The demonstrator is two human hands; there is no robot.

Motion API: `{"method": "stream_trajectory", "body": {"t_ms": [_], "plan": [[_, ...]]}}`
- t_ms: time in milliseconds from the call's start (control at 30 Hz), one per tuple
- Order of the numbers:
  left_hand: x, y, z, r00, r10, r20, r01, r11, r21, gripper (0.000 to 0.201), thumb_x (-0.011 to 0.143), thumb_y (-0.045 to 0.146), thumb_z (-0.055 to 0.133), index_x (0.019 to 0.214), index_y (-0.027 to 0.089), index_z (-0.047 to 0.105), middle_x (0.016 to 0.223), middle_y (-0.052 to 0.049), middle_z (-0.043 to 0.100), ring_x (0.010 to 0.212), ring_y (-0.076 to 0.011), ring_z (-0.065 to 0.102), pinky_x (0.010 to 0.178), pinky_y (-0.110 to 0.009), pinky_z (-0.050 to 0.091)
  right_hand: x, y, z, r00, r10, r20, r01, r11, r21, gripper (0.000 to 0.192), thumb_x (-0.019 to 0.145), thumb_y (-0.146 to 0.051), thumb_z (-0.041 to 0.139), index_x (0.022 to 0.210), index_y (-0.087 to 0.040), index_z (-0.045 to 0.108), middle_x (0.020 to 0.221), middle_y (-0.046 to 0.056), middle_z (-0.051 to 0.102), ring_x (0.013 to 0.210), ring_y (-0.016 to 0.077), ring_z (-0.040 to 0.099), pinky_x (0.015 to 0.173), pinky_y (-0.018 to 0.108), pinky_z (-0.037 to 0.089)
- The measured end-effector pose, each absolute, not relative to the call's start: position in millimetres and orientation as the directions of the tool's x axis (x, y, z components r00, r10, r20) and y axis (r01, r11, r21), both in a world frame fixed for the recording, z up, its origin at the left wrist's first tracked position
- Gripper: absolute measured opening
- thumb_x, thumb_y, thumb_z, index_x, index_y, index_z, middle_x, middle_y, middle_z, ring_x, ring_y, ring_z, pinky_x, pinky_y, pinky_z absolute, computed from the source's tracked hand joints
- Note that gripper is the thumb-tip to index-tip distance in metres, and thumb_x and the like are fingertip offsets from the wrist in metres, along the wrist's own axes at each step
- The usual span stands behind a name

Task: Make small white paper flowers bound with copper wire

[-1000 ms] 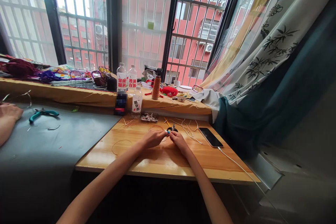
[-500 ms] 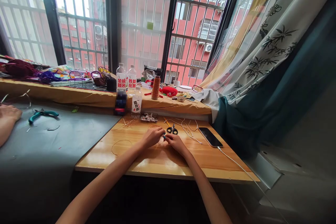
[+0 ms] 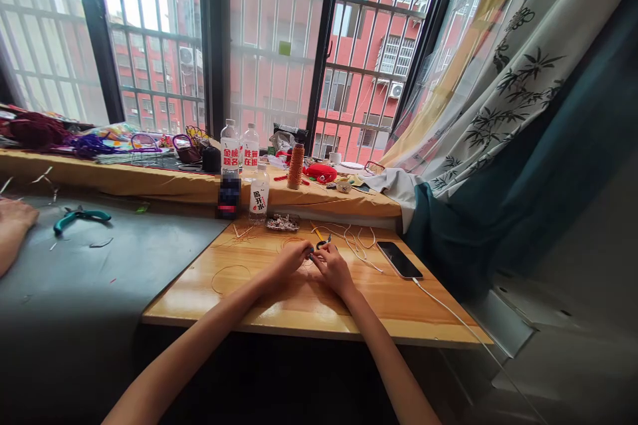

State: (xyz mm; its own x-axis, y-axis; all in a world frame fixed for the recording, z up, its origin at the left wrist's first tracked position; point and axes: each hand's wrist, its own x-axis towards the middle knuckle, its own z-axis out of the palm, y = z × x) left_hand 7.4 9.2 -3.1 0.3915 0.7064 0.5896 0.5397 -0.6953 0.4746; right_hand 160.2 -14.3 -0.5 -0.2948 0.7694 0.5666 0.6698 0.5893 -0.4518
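Observation:
My left hand [image 3: 293, 259] is closed in a pinch on a small blue-teal piece [image 3: 311, 254], too small to make out further. Right against it, my right hand [image 3: 333, 270] has its fingers pressed together beside that piece; what is in them, perhaps fine thread, does not show. Both hands are just above the wooden table. Black-handled scissors [image 3: 321, 245] lie behind my right fingertips, partly covered by them. A thin brown thread [image 3: 230, 268] curls on the wood left of my hands.
A phone [image 3: 399, 259] on a white cable and white cords [image 3: 356, 249] lie to the right. Behind stand a clear tray of small pieces [image 3: 282, 222], bottles [image 3: 258, 196] and an orange thread spool [image 3: 296, 167]. Teal pliers [image 3: 81, 218] and another person's hand [image 3: 17, 219] are at left.
My right hand has shifted slightly up, its fingers now covering part of the scissors. My left hand stays nearly in place with the blue-teal piece. The other person's hand moved slightly left.

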Motion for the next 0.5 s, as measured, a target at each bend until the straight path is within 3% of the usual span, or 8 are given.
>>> {"method": "stream_trajectory", "body": {"t_ms": [100, 233, 333, 500], "plan": [[8.6, 5.9, 3.3, 0.344, 0.714, 0.609, 0.501, -0.689, 0.524, 0.02, 0.08, 0.019, 0.035, 0.073, 0.014, 0.054, 0.064, 0.0, 0.056, 0.059, -0.0092, 0.049, 0.056, -0.019, 0.037, 160.2, -8.9, -2.7, -0.111, 0.807, 0.58, 0.596, 0.521, -0.611, 0.034, 0.071, -0.04, 0.054, 0.097, -0.019, 0.049, 0.097, 0.008, 0.044, 0.079, 0.0166, 0.051, 0.074, 0.031, 0.042], [9.1, 3.0, 7.3, 0.308, 0.709, 0.635, 0.477, -0.693, 0.541, 0.017, 0.078, 0.017, 0.037, 0.074, 0.014, 0.054, 0.064, 0.0, 0.056, 0.059, -0.009, 0.05, 0.057, -0.019, 0.039, 161.6, -0.2, -6.8, 0.073, 0.865, 0.496, 0.426, 0.423, -0.8, 0.06, 0.06, -0.045, 0.062, 0.107, -0.017, 0.038, 0.103, 0.011, 0.043, 0.08, 0.0169, 0.054, 0.075, 0.033, 0.043], [8.7, 3.8, 7.0, 0.279, 0.689, 0.669, 0.459, -0.708, 0.537, 0.017, 0.078, 0.015, 0.037, 0.077, 0.014, 0.054, 0.065, 0.0, 0.056, 0.061, -0.0091, 0.051, 0.059, -0.019, 0.04, 161.9, 3.7, -7.2, 0.043, 0.929, 0.368, 0.227, 0.35, -0.909, 0.067, 0.058, -0.047, 0.062, 0.11, -0.017, 0.032, 0.097, 0.009, 0.051, 0.077, 0.0164, 0.057, 0.069, 0.03, 0.045], [8.5, 4.0, 5.9, 0.298, 0.643, 0.705, 0.459, -0.745, 0.485, 0.018, 0.08, 0.017, 0.038, 0.08, 0.014, 0.055, 0.07, -0.002, 0.059, 0.064, -0.0096, 0.052, 0.061, -0.02, 0.041, 163.5, 3.2, -3.6, -0.151, 0.974, 0.168, 0.048, 0.177, -0.983, 0.056, 0.061, -0.047, 0.059, 0.102, -0.017, 0.036, 0.071, 0.003, 0.061, 0.059, 0.0145, 0.058, 0.057, 0.027, 0.043]]}}
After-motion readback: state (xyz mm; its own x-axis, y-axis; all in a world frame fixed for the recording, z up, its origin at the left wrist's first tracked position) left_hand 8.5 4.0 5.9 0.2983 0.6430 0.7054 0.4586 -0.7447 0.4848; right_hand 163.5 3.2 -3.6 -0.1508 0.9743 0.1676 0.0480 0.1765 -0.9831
